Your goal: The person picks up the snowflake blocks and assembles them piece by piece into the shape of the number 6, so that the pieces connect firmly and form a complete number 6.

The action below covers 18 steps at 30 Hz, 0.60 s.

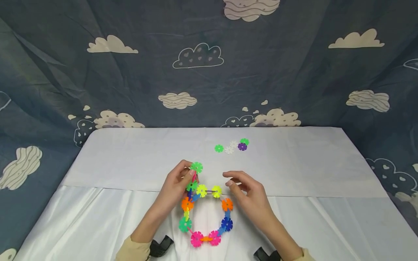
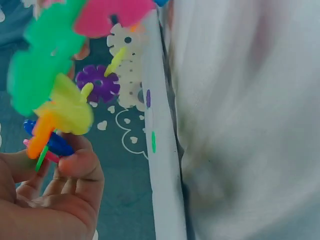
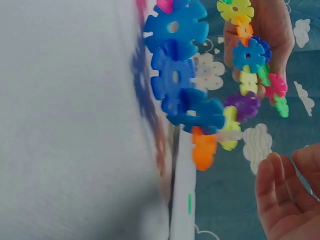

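Interlocking flower-shaped plastic discs form a colourful ring (image 1: 197, 239) in the head view, with a short tail rising at its upper left. My left hand (image 1: 176, 185) pinches that tail between thumb and fingers, just below its top green disc (image 1: 196, 167). In the left wrist view, the thumb and fingertips meet at a blue disc (image 2: 59, 144). Right of the ring, my right hand (image 1: 251, 192) is raised with loosely bent fingers and holds nothing. Apart from the hand, an orange disc (image 3: 204, 150) hangs on the ring in the right wrist view.
Farther back on the white-covered table (image 1: 310, 163) lie loose discs: a green one (image 1: 219, 148), white ones (image 1: 229, 149), a purple one (image 1: 242, 146) and another green one beside it. A dark cloth with cloud prints (image 1: 209, 83) hangs behind. Black straps (image 1: 161, 247) show near both forearms.
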### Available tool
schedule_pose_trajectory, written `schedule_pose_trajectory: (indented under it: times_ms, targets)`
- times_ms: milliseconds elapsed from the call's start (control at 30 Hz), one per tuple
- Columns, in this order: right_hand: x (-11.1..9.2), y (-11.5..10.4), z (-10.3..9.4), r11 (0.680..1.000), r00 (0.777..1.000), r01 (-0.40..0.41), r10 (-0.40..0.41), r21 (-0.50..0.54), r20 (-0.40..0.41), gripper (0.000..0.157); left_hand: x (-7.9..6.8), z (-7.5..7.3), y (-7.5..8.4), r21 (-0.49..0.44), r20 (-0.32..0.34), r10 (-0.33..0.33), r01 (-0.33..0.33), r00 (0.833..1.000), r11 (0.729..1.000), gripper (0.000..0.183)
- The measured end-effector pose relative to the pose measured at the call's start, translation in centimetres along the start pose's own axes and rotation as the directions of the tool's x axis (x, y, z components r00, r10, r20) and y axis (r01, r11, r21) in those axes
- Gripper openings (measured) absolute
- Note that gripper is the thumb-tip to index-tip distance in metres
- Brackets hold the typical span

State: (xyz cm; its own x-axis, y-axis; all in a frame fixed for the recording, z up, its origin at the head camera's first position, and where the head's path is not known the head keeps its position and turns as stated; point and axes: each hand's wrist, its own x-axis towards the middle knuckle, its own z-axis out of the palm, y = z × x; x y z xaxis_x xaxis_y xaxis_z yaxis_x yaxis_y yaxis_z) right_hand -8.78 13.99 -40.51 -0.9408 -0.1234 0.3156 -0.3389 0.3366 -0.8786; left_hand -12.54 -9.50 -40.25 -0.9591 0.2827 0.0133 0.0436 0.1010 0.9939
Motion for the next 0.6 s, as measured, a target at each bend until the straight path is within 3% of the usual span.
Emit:
schedule_pose_trajectory:
  times_ms: [167, 333, 600]
  targets:
    - [0.4, 0.5, 0.0, 0.999, 0.999, -0.040, 0.041, -0.033, 0.019, 0.021, 0.6, -0.1, -0.4, -0.054, 0.017, -0.004, 0.005, 1.000, 0.999, 0.013]
    - [1.6, 1.3, -1.1, 0.994, 0.995, -0.081, 0.085, -0.071, 0.047, 0.021, 0.8, 0.1, -0.7, -0.077, 0.010, -0.059, 0.059, 0.998, 0.995, 0.015]
    - [6.0, 3.8, -2.9, 0.985, 0.981, -0.084, 0.108, -0.150, 0.163, 0.023, 1.1, 0.2, -1.2, -0.109, 0.039, -0.129, 0.133, 0.991, 0.985, 0.019]
